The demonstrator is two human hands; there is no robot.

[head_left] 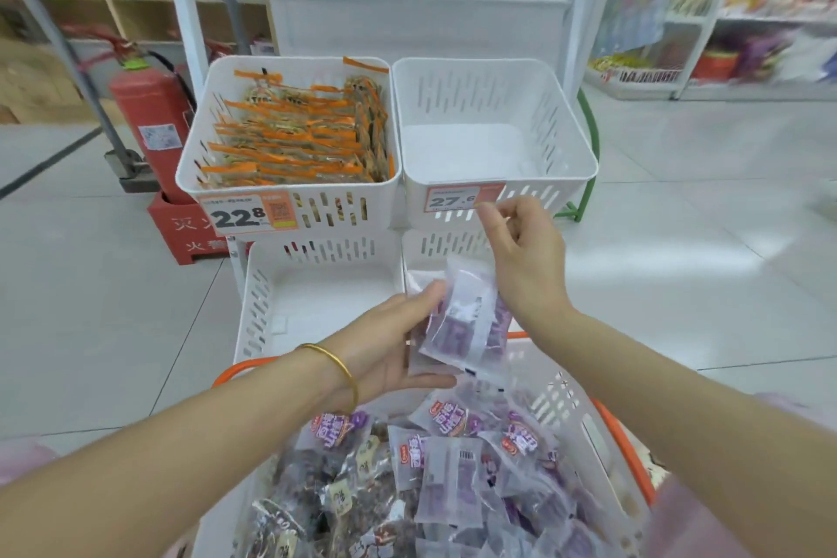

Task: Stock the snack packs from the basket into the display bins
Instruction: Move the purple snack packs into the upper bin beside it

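Fingers (430, 381) and thumb of left hand (385, 349) clamp crinkly clear-purple packs (457, 331) over lower right bin (446, 242). Right hand (525, 263) above, fingers loosely curled, gripping nothing visible, near tag (453, 198). Upper right bin (493, 73): slotted white plastic, rounded rim, open room inside. Basket (566, 399) below, heaped.

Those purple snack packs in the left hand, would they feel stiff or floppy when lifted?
Probably floppy: the purple snack packs are thin film pouches, fanned in the left hand. Likely light, since several sit in one hand. Glossy film may slip; those in the basket lie slumped.
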